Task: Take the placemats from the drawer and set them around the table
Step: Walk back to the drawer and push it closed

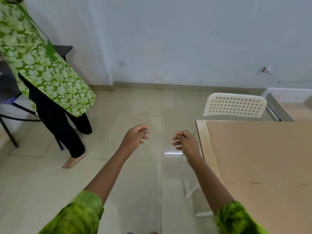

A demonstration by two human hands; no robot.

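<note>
My left hand (136,137) and my right hand (185,142) are held out over the floor, just left of the table (201,137). Thumb and fingers of each hand are curled in a pinch. Between them hangs a clear, almost invisible placemat (160,166), showing only as a paler rectangle with a bright glint across it. Each hand pinches one of its upper corners. A large tan sheet (256,154) covers most of the light wooden tabletop. No drawer is in view.
A white perforated chair (234,105) stands at the table's far side. Another person in a green floral tunic (47,71) stands at the left beside a dark chair (8,92). Beige floor tiles (140,102) run to the wall ahead.
</note>
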